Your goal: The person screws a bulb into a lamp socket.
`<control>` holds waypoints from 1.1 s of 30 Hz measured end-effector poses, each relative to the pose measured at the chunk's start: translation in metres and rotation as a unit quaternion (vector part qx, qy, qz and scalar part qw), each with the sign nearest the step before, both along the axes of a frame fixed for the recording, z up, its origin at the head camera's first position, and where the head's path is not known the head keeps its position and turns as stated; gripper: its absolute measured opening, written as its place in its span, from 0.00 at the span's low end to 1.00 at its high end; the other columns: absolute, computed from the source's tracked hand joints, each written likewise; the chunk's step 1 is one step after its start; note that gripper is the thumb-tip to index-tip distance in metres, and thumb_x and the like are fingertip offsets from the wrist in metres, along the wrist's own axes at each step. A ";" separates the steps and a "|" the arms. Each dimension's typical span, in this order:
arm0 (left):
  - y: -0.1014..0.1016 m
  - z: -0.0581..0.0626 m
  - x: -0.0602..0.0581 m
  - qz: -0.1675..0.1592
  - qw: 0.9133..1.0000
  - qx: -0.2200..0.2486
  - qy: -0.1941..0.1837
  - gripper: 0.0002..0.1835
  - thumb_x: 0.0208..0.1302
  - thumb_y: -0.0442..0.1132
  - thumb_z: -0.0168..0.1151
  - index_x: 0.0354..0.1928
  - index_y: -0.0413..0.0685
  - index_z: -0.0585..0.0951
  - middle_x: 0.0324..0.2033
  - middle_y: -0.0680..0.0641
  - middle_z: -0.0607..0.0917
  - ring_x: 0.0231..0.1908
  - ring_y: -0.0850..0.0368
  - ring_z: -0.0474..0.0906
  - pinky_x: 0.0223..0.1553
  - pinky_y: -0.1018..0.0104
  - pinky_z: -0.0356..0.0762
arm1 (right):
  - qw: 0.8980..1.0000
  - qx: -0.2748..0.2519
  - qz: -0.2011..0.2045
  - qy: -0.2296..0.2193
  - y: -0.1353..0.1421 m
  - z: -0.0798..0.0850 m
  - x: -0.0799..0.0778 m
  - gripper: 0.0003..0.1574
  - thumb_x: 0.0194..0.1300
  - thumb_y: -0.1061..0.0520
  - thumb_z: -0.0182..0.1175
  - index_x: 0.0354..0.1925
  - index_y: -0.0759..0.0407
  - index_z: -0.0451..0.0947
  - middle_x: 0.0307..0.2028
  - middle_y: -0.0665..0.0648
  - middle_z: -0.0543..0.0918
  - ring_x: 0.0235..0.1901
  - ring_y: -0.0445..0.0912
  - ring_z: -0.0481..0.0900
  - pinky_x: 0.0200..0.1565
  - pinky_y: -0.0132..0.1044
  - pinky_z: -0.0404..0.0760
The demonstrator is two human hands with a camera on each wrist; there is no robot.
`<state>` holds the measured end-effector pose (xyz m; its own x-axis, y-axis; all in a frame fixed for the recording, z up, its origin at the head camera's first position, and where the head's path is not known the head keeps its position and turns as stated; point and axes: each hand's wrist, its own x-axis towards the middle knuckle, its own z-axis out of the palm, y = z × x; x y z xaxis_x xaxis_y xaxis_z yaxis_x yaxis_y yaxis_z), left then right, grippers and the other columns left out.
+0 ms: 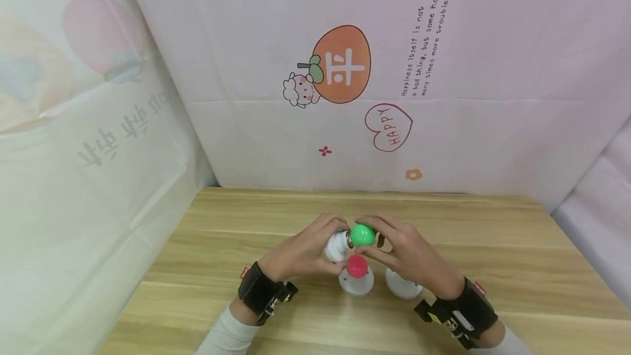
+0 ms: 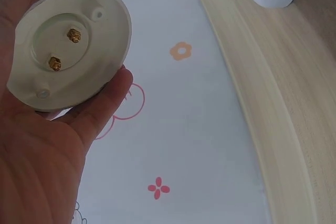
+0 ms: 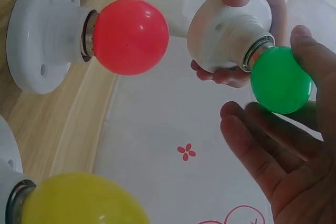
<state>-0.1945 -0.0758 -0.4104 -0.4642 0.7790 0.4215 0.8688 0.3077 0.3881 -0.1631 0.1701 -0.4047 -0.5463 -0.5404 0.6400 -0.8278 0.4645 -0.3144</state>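
My left hand [image 1: 307,250] grips a white round lamp holder [image 1: 337,247] by its rim, tipped sideways above the table. In the left wrist view, the holder's hollow underside [image 2: 84,30] with two brass screws faces the camera. At the holder's mouth sits a green bulb [image 3: 282,81], its metal base partly inside the socket. My right hand [image 1: 413,248] holds the bulb's globe between thumb and fingers. Just below, a red bulb [image 3: 131,36] stands in a second white holder [image 3: 42,32] on the table.
A third white holder [image 1: 403,285] stands to the right of the red one, mostly under my right hand; its yellow bulb [image 3: 84,200] shows in the right wrist view. The wooden table [image 1: 222,300] ends at a printed cloth backdrop [image 1: 256,147].
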 end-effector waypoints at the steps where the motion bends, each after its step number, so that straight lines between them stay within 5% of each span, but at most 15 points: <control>1: 0.000 0.000 0.000 -0.001 1.000 0.000 -0.001 0.31 0.49 0.48 0.70 0.54 0.48 0.70 0.51 0.55 0.70 0.49 0.65 0.65 0.46 0.77 0.73 | 1.000 0.001 0.000 0.004 0.000 0.000 0.000 0.37 0.55 0.50 0.70 0.62 0.55 0.71 0.52 0.47 0.77 0.34 0.33 0.75 0.32 0.24 0.79; 9: 0.000 0.001 0.001 0.001 1.000 0.001 -0.004 0.30 0.50 0.48 0.70 0.54 0.50 0.70 0.51 0.56 0.69 0.49 0.66 0.65 0.45 0.77 0.74 | 0.999 -0.001 0.025 0.041 -0.003 0.002 0.000 0.31 0.56 0.52 0.69 0.57 0.54 0.75 0.54 0.51 0.75 0.44 0.39 0.77 0.42 0.26 0.80; 17: -0.001 0.001 0.000 0.000 1.000 0.013 -0.011 0.29 0.51 0.48 0.70 0.54 0.51 0.71 0.51 0.56 0.70 0.48 0.66 0.65 0.45 0.76 0.74 | 0.998 0.012 0.034 0.042 -0.002 0.002 0.000 0.39 0.48 0.63 0.71 0.60 0.60 0.73 0.57 0.55 0.76 0.52 0.45 0.76 0.49 0.33 0.79; 25: 0.000 0.003 0.001 -0.002 1.000 0.005 0.001 0.29 0.52 0.49 0.69 0.54 0.51 0.70 0.50 0.56 0.69 0.49 0.66 0.64 0.46 0.77 0.73 | 0.998 -0.011 0.046 0.031 0.000 0.001 0.001 0.43 0.45 0.62 0.74 0.62 0.59 0.72 0.52 0.54 0.80 0.36 0.37 0.79 0.34 0.24 0.80; 33: 0.001 0.005 0.003 0.000 1.000 -0.003 0.015 0.28 0.52 0.48 0.68 0.54 0.50 0.70 0.50 0.56 0.69 0.50 0.66 0.64 0.48 0.77 0.73 | 1.000 -0.017 0.023 0.000 0.001 0.000 0.001 0.40 0.46 0.56 0.75 0.59 0.57 0.75 0.41 0.45 0.82 0.28 0.36 0.76 0.29 0.23 0.78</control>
